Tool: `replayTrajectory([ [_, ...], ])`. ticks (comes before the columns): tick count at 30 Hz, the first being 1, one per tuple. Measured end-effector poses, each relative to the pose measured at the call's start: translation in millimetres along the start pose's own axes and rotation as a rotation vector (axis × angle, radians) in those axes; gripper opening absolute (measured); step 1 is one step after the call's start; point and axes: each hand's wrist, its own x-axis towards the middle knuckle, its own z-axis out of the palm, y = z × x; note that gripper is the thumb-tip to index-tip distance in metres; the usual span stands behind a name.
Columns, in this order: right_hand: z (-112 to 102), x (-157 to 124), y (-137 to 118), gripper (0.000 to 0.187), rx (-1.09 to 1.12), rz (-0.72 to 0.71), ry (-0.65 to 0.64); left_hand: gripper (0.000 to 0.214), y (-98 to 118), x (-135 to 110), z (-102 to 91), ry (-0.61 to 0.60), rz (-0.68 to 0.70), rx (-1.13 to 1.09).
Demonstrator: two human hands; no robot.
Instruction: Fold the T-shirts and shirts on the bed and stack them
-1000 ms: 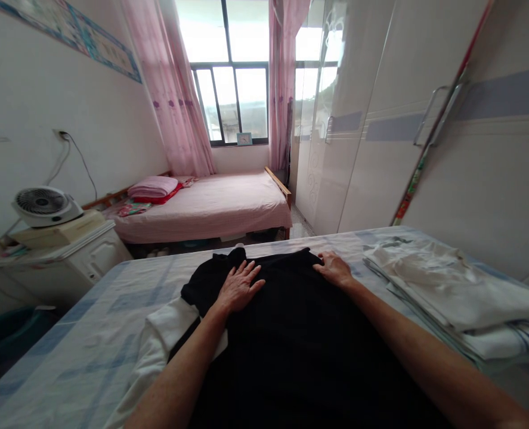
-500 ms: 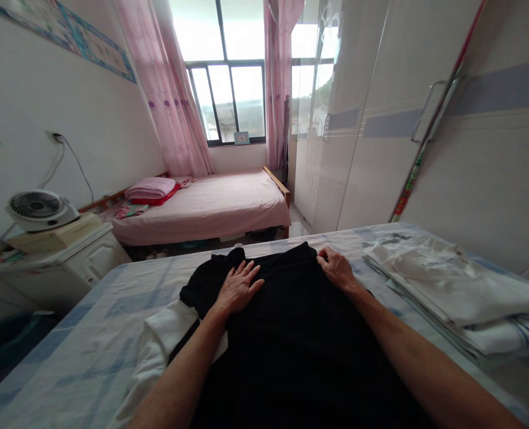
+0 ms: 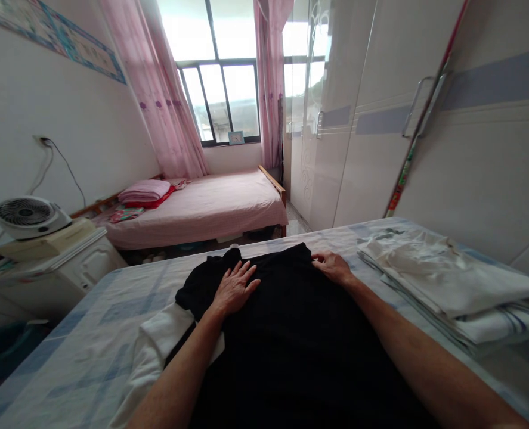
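A black garment (image 3: 286, 333) with a white part (image 3: 159, 339) at its left lies spread on the bed in front of me. My left hand (image 3: 235, 290) rests flat on its upper left area, palm down, the fingers stretched and slightly apart. At the garment's upper right edge my right hand (image 3: 333, 266) has its fingers pressed together on the cloth. The lower end of the garment runs out of the bottom of the view, between my forearms.
A folded stack of white cloth (image 3: 456, 286) lies at the right of the bed's checked sheet (image 3: 125, 310). Beyond are a pink-covered bed (image 3: 214, 202), pink curtains (image 3: 157, 101) and a white wardrobe (image 3: 358, 161). A fan (image 3: 29, 215) stands on a box at the left.
The whole view has shifted slightly. My right hand has turned a little at the garment's edge, its fingers now reaching more to the left. My left hand stays flat on the cloth.
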Motion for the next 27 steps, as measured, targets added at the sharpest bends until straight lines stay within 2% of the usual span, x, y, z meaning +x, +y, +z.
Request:
replayTrajectory([
  [4, 4.0, 1.0, 0.0, 0.028, 0.006, -0.060, 0.004, 0.058, 0.2, 0.1, 0.3, 0.006, 0.002, 0.004],
  [8, 8.1, 1.4, -0.8, 0.052, 0.028, -0.103, 0.021, 0.057, 0.4, 0.1, 0.2, 0.005, 0.001, 0.003],
  [10, 8.9, 0.4, -2.2, 0.058, 0.066, -0.128, 0.014, 0.057, 0.6, -0.1, -0.2, 0.004, 0.001, 0.001],
  [14, 7.8, -1.4, -5.9, 0.048, 0.194, -0.204, 0.007, 0.058, 1.4, -0.8, -1.0, 0.007, 0.002, 0.004],
  [20, 6.1, -0.7, -9.1, 0.019, 0.312, -0.181, 0.178, 0.058, 1.6, -0.8, -1.1, 0.004, -0.003, 0.003],
  [22, 6.3, -0.9, -10.0, 0.019, 0.369, -0.165, 0.186, 0.058, 1.5, -0.7, -1.1, 0.003, -0.003, 0.005],
  [25, 7.2, -2.4, -11.9, 0.026, 0.430, -0.205, 0.103, 0.057, 1.4, -0.6, -1.3, 0.005, -0.003, 0.001],
  [27, 7.6, -3.7, -13.5, 0.034, 0.377, -0.262, 0.049, 0.057, 1.4, -0.6, -1.5, 0.007, -0.003, -0.004],
])
